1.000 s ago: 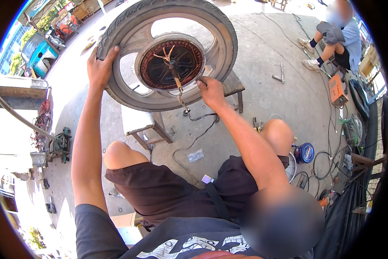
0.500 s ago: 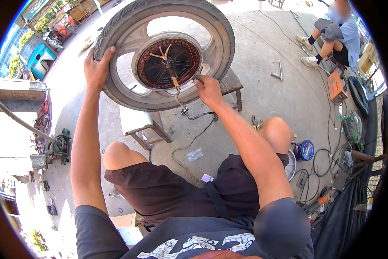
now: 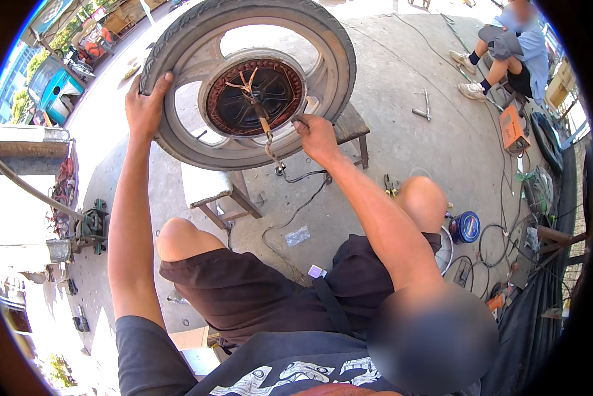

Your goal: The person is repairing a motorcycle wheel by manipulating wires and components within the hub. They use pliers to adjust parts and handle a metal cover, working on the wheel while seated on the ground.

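A wheel with a grey-black tyre (image 3: 343,59) is raised in front of me, its centre showing a dark hub motor (image 3: 273,99) ringed by copper-coloured windings. Bare wire ends (image 3: 244,82) fork from the axle, and a cable (image 3: 270,148) hangs below. My left hand (image 3: 145,109) grips the tyre's left side, thumb on the sidewall. My right hand (image 3: 316,138) is closed at the lower right edge of the hub, fingertips pinched on the wheel. A wooden stool (image 3: 352,125) is behind the wheel; a pale-topped stool (image 3: 211,181) stands below it.
A seated person (image 3: 521,66) is at upper right beside an orange machine (image 3: 513,129). A blue tub (image 3: 465,226), pliers (image 3: 390,185), a metal tool (image 3: 423,109) and trailing cables lie on the concrete (image 3: 408,152). A bench vise (image 3: 92,224) stands left.
The wheel has shifted slightly leftward in the picture, with both my hands moving along with it. My grip looks the same.
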The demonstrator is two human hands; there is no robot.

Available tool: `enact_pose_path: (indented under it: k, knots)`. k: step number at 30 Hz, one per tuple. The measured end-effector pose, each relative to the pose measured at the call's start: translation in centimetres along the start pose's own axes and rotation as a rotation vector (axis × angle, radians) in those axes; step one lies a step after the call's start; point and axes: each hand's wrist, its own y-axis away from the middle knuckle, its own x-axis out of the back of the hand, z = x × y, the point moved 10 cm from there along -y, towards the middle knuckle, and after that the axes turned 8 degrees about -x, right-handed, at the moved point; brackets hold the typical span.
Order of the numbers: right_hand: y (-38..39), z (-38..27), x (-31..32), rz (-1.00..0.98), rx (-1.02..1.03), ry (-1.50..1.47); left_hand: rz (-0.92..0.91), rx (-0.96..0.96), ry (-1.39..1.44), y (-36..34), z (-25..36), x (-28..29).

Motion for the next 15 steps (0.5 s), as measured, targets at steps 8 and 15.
enact_pose_path:
  k: [8,15]
  knots:
    - [0.0,0.0,0.1,0.012,0.004,-0.009,-0.012,-0.014,0.014,0.1,0.9,-0.1]
    - [-0.1,-0.2,0.1,0.02,0.032,0.0,-0.022,0.004,-0.018,0.1,0.8,0.0]
